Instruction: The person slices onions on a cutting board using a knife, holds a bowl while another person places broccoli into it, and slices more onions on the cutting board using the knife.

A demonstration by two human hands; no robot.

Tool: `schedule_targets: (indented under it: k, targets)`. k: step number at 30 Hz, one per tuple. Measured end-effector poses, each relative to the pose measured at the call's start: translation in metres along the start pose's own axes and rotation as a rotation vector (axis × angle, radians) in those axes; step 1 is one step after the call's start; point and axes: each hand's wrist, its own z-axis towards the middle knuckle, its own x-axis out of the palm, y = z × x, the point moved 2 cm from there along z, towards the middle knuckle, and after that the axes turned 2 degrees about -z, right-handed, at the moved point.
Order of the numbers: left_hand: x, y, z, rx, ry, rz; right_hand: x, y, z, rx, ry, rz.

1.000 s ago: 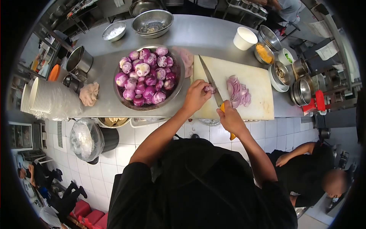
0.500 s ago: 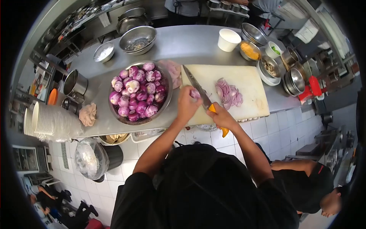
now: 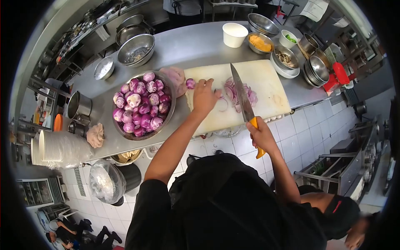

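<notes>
My right hand (image 3: 262, 135) is closed around the orange handle of a large kitchen knife (image 3: 243, 92). The blade points away from me over a pile of sliced red onion (image 3: 250, 96) on the white cutting board (image 3: 268, 77). Toward the board's left side is my left hand (image 3: 205, 98), fingers bent downward and thumb apart, with no onion visible in its grasp. Just left of its fingertips lies a piece of red onion (image 3: 190, 83). A thin onion strip rests on the board near the thumb. The left palm's underside is hidden.
A large bowl (image 3: 170, 110) of peeled red onions stands left of the board, beside a pinkish cloth (image 3: 175, 79). Metal bowls (image 3: 136, 50) and a white tub (image 3: 234, 34) sit farther back. Stacked containers (image 3: 54, 146) are at left; a co-worker (image 3: 333, 210) is at lower right.
The knife has moved right, away from my left hand and over the slices. My left hand has shifted onto the board, and an onion piece now lies beside it. The view has shifted.
</notes>
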Motion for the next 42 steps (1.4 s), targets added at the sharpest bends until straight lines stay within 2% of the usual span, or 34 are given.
schedule_targets:
  k: [1, 3, 5, 7, 8, 10, 11, 14, 17, 19, 22, 24, 26, 27, 32, 36, 39, 41, 42]
  targets:
    - [0.005, -0.002, -0.001, -0.008, -0.003, 0.001, 0.001, -0.003, -0.003, 0.001, 0.007, -0.005]
    - [0.017, 0.000, 0.000, -0.159, 0.261, -0.032, 0.005, -0.005, -0.005, 0.024, 0.026, 0.004]
    - [0.016, 0.000, -0.005, -0.151, 0.247, -0.126, 0.011, -0.007, -0.005, 0.038, 0.056, 0.015]
    - [0.007, 0.002, -0.012, -0.010, 0.157, -0.084, 0.018, -0.007, -0.004, 0.051, 0.076, 0.038]
    - [0.001, 0.006, -0.017, -0.006, 0.170, -0.078, 0.023, -0.006, -0.005, 0.026, 0.079, -0.004]
    - [-0.020, 0.009, -0.032, 0.236, -0.014, 0.036, 0.033, -0.009, -0.006, 0.011, 0.121, -0.059]
    - [-0.025, 0.009, -0.039, 0.241, -0.002, 0.032, 0.039, -0.015, -0.005, 0.019, 0.115, -0.050]
    - [-0.036, -0.001, -0.061, 0.342, 0.156, -0.083, 0.054, -0.029, -0.002, -0.129, 0.089, -0.193]
    - [-0.042, -0.003, -0.068, 0.218, 0.054, -0.118, 0.043, -0.038, -0.001, -0.128, 0.008, -0.277]
    - [-0.047, 0.002, -0.068, 0.161, 0.023, -0.138, 0.029, -0.035, 0.001, 0.025, 0.004, -0.250]
    - [-0.045, 0.009, -0.064, 0.126, -0.013, -0.166, 0.019, -0.012, -0.001, -0.046, -0.037, -0.362]
    - [-0.038, 0.011, -0.063, 0.149, -0.015, -0.179, 0.021, -0.012, 0.009, -0.192, -0.041, -0.418]
    - [-0.024, 0.014, -0.063, 0.026, 0.098, -0.273, 0.029, -0.006, 0.022, -0.249, -0.036, -0.437]
    - [-0.019, 0.014, -0.063, 0.029, 0.103, -0.282, 0.035, 0.000, 0.027, -0.303, -0.027, -0.452]
    - [-0.016, 0.003, -0.059, -0.074, 0.102, -0.370, 0.048, 0.025, 0.038, -0.203, 0.057, -0.518]
    - [-0.008, 0.009, -0.063, -0.043, 0.035, -0.350, 0.054, 0.037, 0.035, -0.122, 0.110, -0.508]
    - [-0.008, 0.009, -0.062, 0.046, -0.052, -0.302, 0.068, 0.028, 0.056, -0.181, 0.067, -0.513]
    - [-0.010, 0.009, -0.062, 0.065, -0.084, -0.299, 0.075, 0.027, 0.077, -0.379, -0.033, -0.482]
    - [-0.010, 0.009, -0.061, 0.062, -0.089, -0.299, 0.072, 0.032, 0.084, -0.381, -0.030, -0.486]
